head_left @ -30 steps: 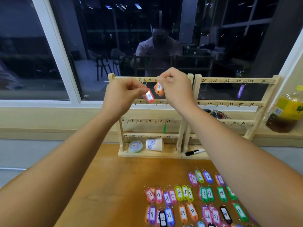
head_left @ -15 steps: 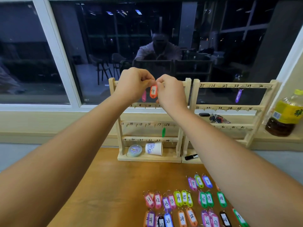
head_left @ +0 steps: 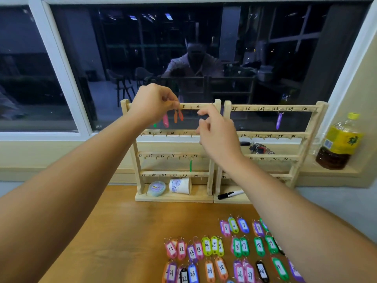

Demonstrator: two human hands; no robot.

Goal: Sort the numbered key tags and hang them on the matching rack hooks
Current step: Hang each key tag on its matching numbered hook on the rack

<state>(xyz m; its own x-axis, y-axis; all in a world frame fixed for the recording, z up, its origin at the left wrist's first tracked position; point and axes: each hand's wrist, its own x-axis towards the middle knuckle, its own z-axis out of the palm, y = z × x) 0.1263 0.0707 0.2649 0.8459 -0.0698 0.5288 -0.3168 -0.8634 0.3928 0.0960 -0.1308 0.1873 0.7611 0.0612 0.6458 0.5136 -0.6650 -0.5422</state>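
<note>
Key tags (head_left: 207, 246) lie face up on the table (head_left: 122, 231) in three rows, at least two dozen of them, with the right forearm hiding more. The readable numbers are 5, 6, 7, 8; then 11, 12, 13, 13, 14, 15, 16, 17, 18, 19; then 21 to 28.

Six more tags hang on the two racks, turned edge-on so their numbers cannot be read. Four are on the top rail of the left rack (head_left: 210, 144): green (head_left: 154, 125), pink (head_left: 165, 120), orange (head_left: 175, 117) and the red tag (head_left: 180, 115). A fifth, green (head_left: 191, 165), hangs by 18. A purple one (head_left: 279, 120) hangs near 28 on the right rack (head_left: 306, 139).

The rails carry handwritten numbers: 5, 6; 8 to 11; 14 to 18; 19 to 24; on the right, 25 to 30, 32 to 36, 39 to 42 and 43.

The left hand (head_left: 152, 103) pinches thumb and forefinger together at the top of the red tag. The right hand (head_left: 216, 131) hangs just beside it, with fingers loosely curled and holding nothing.

One tin (head_left: 156, 188), one tipped paper cup (head_left: 180, 185) and one marker (head_left: 229, 194) lie on the rack bases. One bunch of keys (head_left: 260, 149) and one yellow-labelled bottle (head_left: 340, 144) are on the sill.
</note>
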